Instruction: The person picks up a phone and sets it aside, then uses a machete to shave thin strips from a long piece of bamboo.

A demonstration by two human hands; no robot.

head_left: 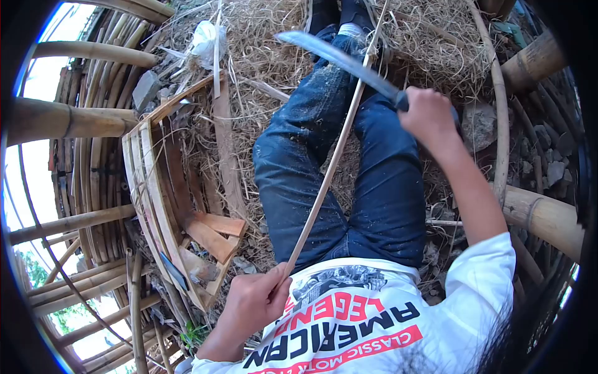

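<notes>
Head view: left hand [254,303] grips bamboo strip [330,162] lying across the jeans [336,168], right hand [427,114] clamps machete [339,59] on it, mid-shaving; next stroke likely needs blade kept shallow.

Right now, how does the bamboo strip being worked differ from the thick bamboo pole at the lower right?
The bamboo strip is thin, pale and slightly bowed; the bamboo pole is thick, round and whole. The strip is gripped at its near end by the left hand and runs up across the legs; the pole lies unheld beside them. The knife in the right hand crosses the strip, not the pole. Both are tan bamboo.
</notes>
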